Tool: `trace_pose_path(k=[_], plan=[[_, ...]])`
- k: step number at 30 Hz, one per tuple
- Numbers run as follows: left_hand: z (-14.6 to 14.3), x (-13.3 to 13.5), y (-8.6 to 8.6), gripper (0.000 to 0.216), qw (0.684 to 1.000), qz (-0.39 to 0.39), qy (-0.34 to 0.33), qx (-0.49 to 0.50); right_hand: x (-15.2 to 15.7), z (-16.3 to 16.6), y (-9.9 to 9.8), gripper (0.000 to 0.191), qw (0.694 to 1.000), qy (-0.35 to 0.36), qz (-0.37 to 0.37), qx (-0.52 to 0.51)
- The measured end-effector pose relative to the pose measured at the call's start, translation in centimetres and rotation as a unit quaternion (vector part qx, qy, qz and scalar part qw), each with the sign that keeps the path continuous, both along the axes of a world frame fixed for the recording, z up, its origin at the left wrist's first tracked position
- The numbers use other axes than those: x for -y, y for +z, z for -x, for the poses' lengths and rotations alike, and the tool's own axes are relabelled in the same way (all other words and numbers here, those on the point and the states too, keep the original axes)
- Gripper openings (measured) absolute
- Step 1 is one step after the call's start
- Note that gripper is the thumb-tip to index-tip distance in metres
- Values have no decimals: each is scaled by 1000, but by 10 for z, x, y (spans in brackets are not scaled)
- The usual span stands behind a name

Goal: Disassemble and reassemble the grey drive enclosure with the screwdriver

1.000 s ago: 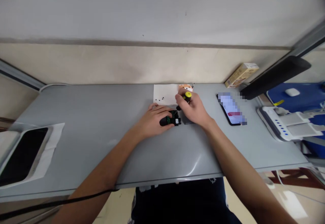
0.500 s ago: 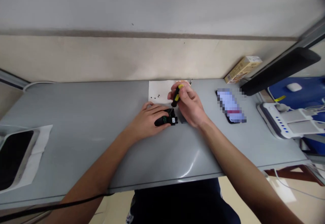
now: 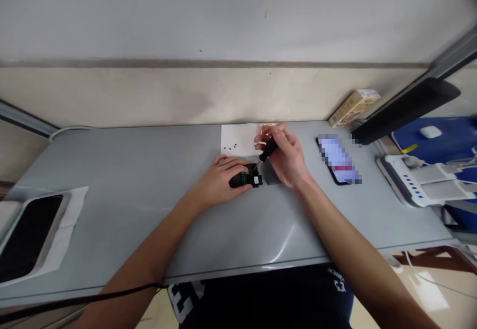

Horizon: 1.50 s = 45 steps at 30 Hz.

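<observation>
My left hand (image 3: 222, 179) is closed around a small black device with a green circuit board (image 3: 244, 179), its fingers along the far side and its thumb along the near side. The device lies on the desk, with a small white label at its right end. In my right hand (image 3: 286, 157) is a black and yellow screwdriver (image 3: 269, 150), tilted, its shaft pointing down-left at the device's board. Whether the tip touches a screw is too small to tell. A dark grey block (image 3: 271, 175) sits just right of the device, partly under my right hand.
Several tiny dark screws (image 3: 230, 148) lie on a white paper (image 3: 242, 135) behind the device. To the right are a phone (image 3: 338, 160), a carton (image 3: 354, 108), a long black bar (image 3: 408, 110) and a white power strip (image 3: 400, 180). A black-screened device (image 3: 32, 234) rests at left.
The screwdriver has leaned further to the right, and my right hand's fingers have shifted on its handle. My left hand keeps its hold on the device. The camera view has moved slightly.
</observation>
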<state>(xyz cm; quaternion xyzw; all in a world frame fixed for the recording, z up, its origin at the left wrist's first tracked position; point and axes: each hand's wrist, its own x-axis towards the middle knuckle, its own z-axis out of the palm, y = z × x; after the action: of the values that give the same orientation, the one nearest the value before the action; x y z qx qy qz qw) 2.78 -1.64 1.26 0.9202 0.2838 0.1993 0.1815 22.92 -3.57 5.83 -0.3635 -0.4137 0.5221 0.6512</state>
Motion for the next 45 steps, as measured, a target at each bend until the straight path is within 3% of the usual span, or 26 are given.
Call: trace_pose_path(k=[6, 9, 13, 20, 23, 26, 32, 35, 42, 45], plan=[[0, 0, 0, 22, 1000, 2, -1, 1, 0, 1, -3, 50, 999, -17, 10, 33], [1, 0, -1, 22, 1000, 0, -1, 2, -1, 0, 2, 50, 999, 16, 24, 14], [1, 1, -2, 23, 1000, -16, -3, 2, -1, -7, 1, 39, 998, 44, 4, -37], [1, 1, -2, 22, 1000, -20, -4, 0, -3, -6, -10, 53, 999, 4, 8, 47], [2, 1, -3, 23, 1000, -18, -1, 1, -3, -2, -4, 57, 999, 22, 20, 26], [2, 0, -5, 24, 1000, -21, 1, 0, -1, -2, -1, 45, 999, 39, 10, 5], [0, 1, -1, 23, 1000, -13, 2, 2, -2, -5, -9, 55, 1000, -8, 7, -14], [0, 1, 2, 22, 1000, -9, 1, -3, -4, -3, -10, 49, 1000, -12, -1, -28], [2, -1, 0, 22, 1000, -18, 0, -3, -2, -7, -3, 33, 992, 66, 16, -111], [3, -1, -1, 21, 1000, -25, -3, -11, -2, -10, -7, 41, 993, 72, -2, -91]])
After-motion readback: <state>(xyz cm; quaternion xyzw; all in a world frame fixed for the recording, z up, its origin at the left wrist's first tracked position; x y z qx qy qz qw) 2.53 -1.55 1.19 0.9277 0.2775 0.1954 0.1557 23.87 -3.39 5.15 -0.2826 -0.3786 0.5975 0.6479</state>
